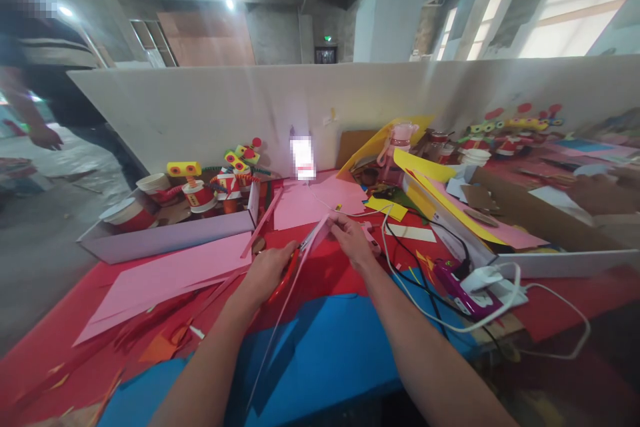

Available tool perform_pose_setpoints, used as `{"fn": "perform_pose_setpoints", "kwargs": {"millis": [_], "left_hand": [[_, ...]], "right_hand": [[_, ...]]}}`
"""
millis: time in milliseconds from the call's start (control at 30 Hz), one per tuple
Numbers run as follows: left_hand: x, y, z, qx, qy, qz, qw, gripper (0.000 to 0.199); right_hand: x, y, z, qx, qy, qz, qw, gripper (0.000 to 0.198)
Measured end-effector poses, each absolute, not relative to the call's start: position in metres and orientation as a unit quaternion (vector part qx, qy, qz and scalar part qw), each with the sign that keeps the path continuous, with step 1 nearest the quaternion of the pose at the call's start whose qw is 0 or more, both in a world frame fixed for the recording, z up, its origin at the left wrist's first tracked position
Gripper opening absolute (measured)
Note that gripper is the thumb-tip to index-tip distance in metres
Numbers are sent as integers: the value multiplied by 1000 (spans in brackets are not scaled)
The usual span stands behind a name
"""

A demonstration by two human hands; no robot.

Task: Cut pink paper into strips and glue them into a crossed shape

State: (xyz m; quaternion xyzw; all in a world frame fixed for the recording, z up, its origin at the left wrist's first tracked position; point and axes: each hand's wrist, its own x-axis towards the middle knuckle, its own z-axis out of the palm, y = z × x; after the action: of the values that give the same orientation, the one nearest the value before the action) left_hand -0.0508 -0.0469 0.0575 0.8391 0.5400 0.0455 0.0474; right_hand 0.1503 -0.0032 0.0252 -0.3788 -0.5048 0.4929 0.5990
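My left hand (269,271) is closed round the red handles of a pair of scissors (287,278), whose blades point up and away beside a pink paper piece (317,238). Pinched between the fingertips of my right hand (353,241) is the far end of that paper. It is seen nearly edge-on, and its thin edge runs down toward me over the blue sheet (325,340). Whether the blades are closed on the paper, I cannot tell. Flat pink sheets (320,199) lie just beyond my hands, and a pink glue gun (371,238) lies partly hidden behind my right hand.
At left, a white box (170,240) holds paper-cup figures (199,195), with pink sheets (180,280) before it. At right are another box (565,261), a purple power strip (463,290) and loose white cables (425,317). A glowing phone (303,157) leans on the partition; a person (55,73) stands beyond.
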Motion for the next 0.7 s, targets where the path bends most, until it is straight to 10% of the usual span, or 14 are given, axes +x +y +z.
{"fn": "perform_pose_setpoints", "kwargs": {"millis": [700], "left_hand": [[-52, -1, 41, 671, 738, 62, -39, 25]], "right_hand": [[156, 15, 0, -443, -457, 342, 691, 35]]}}
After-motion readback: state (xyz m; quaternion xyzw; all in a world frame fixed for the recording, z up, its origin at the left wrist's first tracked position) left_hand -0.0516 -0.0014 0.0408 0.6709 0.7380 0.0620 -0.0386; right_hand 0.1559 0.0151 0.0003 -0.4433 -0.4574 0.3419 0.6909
